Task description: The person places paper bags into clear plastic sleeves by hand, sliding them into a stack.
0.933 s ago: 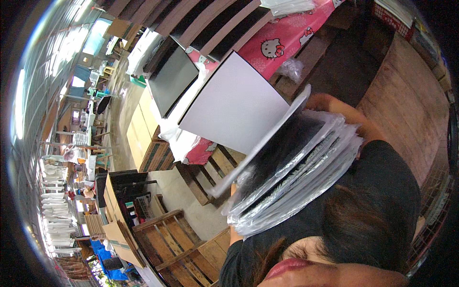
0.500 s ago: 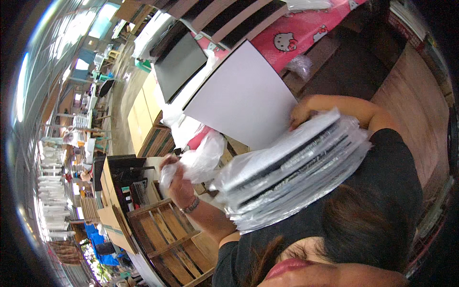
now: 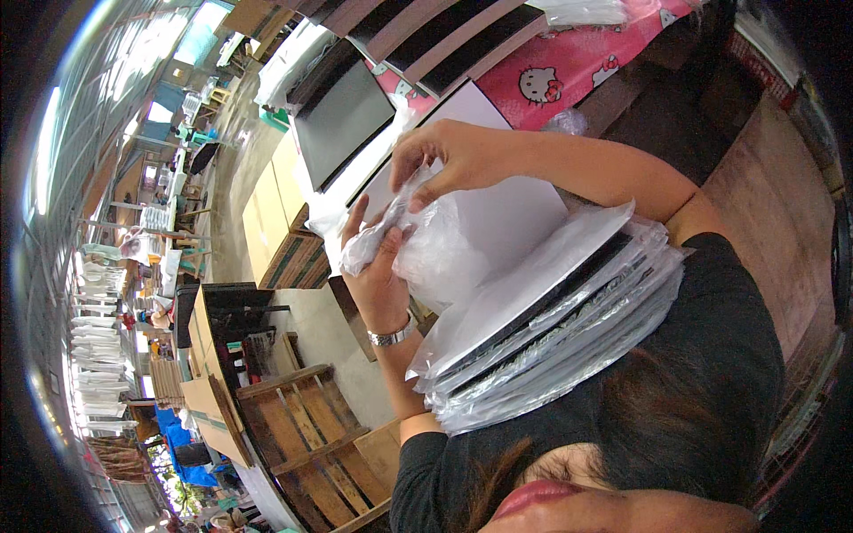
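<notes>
A thin, crumpled clear plastic bag (image 3: pixel 444 258) is pinched between both hands. My left hand (image 3: pixel 378 271), with a metal-band watch at the wrist, grips the bag's gathered edge from below. Just above it, my right hand (image 3: pixel 449 160) closes fingers and thumb on the same edge. Behind the bag lies a flat white panel (image 3: pixel 524 218) with a dark edge, partly covered by the right forearm and the bag. Close to my body sits a stack of plastic-wrapped flat panels (image 3: pixel 542 329), white and dark layers showing at their edges.
A dark grey panel (image 3: pixel 345 120) and several black panels (image 3: pixel 453 44) lie beyond, near a pink printed cloth (image 3: pixel 577 80). Cardboard boxes (image 3: pixel 274 209) and a wooden pallet (image 3: pixel 306 435) stand at the left. A large workshop extends behind them.
My right hand has moved left from the white panel to the bag and taken hold of it. My left hand has risen slightly and to the right with the bag.
</notes>
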The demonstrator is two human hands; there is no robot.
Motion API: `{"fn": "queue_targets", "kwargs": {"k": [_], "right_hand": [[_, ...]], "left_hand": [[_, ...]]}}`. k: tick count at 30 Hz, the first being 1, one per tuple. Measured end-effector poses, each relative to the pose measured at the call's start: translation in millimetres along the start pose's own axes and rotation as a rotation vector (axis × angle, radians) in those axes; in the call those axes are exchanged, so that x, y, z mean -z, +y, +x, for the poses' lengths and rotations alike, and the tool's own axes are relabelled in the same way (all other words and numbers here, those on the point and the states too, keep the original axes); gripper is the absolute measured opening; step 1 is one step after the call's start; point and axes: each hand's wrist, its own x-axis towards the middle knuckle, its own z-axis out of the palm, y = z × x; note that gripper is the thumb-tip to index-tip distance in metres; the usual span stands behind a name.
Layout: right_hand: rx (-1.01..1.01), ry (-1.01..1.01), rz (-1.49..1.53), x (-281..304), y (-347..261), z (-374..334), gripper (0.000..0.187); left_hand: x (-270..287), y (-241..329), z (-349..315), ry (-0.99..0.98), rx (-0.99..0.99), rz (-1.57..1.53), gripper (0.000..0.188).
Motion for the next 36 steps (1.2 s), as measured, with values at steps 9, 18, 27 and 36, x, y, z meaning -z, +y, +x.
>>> {"fn": "queue_targets", "kwargs": {"k": [9,18,27,36], "right_hand": [[-0.076,0.201,0.000,-16.5,3.6,3.4,0.024],[-0.254,-0.711,0.385,7.9,-18.6,-43.1,0.015],[-0.376,-0.682,0.157,42.9,-11.3,-62.9,0.020],[-0.511,-0.064,0.645,57.7,-10.0,-65.5,0.021]], "left_hand": [[-7.2,-10.5,-3.9,0.077,-0.043,0.060,0.037],[105.6,-38.5,-31.4,0.108,0.166,-0.172,0.041],[138.2,-48.4,-51.5,-0.261,0.293,-0.366,0.042],[165.2,-64.2,-48.2,-0.360,0.252,-0.325,0.025]]}}
